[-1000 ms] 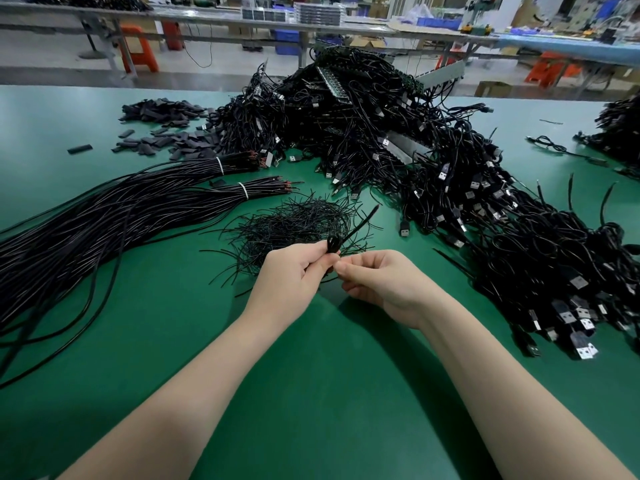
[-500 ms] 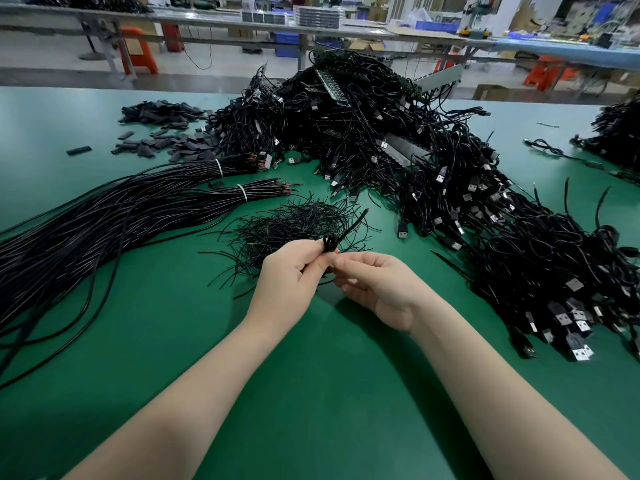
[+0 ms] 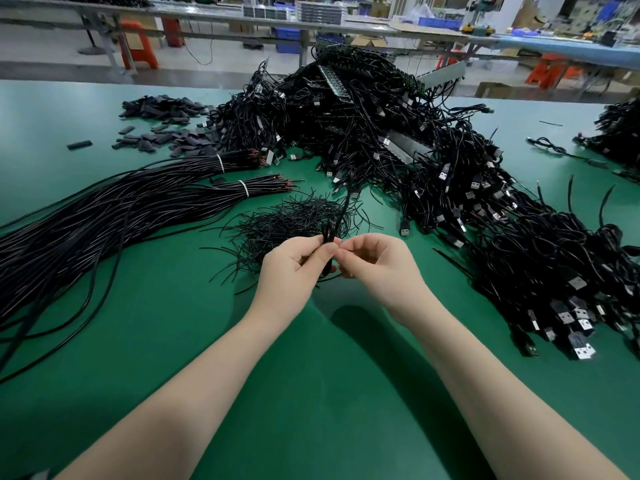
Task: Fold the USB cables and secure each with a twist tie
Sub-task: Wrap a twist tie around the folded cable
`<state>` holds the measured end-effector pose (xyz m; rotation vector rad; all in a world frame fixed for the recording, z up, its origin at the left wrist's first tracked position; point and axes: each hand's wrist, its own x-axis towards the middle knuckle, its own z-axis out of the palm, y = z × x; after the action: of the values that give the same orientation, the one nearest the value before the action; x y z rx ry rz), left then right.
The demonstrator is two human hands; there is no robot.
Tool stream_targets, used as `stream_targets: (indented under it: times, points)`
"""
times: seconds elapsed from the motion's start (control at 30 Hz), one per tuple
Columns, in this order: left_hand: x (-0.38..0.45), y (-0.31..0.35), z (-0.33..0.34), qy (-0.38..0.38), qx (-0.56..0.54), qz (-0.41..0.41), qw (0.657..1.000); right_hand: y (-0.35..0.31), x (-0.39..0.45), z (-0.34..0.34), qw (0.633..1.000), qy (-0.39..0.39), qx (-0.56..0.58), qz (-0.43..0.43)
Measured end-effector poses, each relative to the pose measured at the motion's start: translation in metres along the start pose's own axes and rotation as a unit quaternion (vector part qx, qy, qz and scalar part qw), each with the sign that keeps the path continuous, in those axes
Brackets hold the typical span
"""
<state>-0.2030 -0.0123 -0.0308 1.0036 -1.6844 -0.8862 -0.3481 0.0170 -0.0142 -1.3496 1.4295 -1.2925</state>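
Two bare forearms reaching up from the lower frame edge, converging at centre. Left hand [image 3: 289, 271] curled, thumb and fingers pinching a thin black strand just above the knuckles. Right hand [image 3: 379, 268] just beside it, fingers bent inward, fingertips [image 3: 341, 254] meeting the left's.

We see a green matted worktable [image 3: 145, 341] with a scatter of flat dark-grey sleeve pieces [image 3: 162, 129] at its far left. Beyond the table stand orange plastic stools [image 3: 138, 43] and long grey metal benches [image 3: 207, 15], with blue plastic crates [image 3: 287, 38] beneath them.
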Motion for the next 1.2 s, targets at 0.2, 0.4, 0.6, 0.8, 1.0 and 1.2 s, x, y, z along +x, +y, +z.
stream_targets:
  times: [0.2, 0.4, 0.6, 0.8, 1.0, 1.2]
  points:
    - [0.001, 0.004, -0.002, -0.030, -0.050, -0.050, 0.997, -0.005, -0.003, 0.000, 0.980, 0.053, -0.162, -0.105]
    - [0.004, 0.009, -0.003, -0.044, -0.097, -0.127, 0.986, -0.005, -0.004, 0.001, 0.941, 0.065, -0.266, -0.197]
    - [0.010, 0.021, -0.010, -0.094, -0.316, -0.394, 0.858, 0.005, -0.003, -0.003, 0.773, 0.035, -0.443, -0.453]
    - [0.011, 0.019, -0.013, -0.123, -0.365, -0.427, 0.818, 0.004, -0.002, -0.005, 0.770, 0.031, -0.432, -0.468]
    - [0.009, 0.012, -0.010, -0.107, -0.378, -0.360, 0.846, -0.003, 0.000, -0.006, 0.812, 0.034, -0.395, -0.428]
    - [-0.004, 0.000, 0.008, 0.016, -0.272, -0.154, 0.950, -0.006, -0.004, 0.003, 0.996, 0.022, -0.054, -0.072]
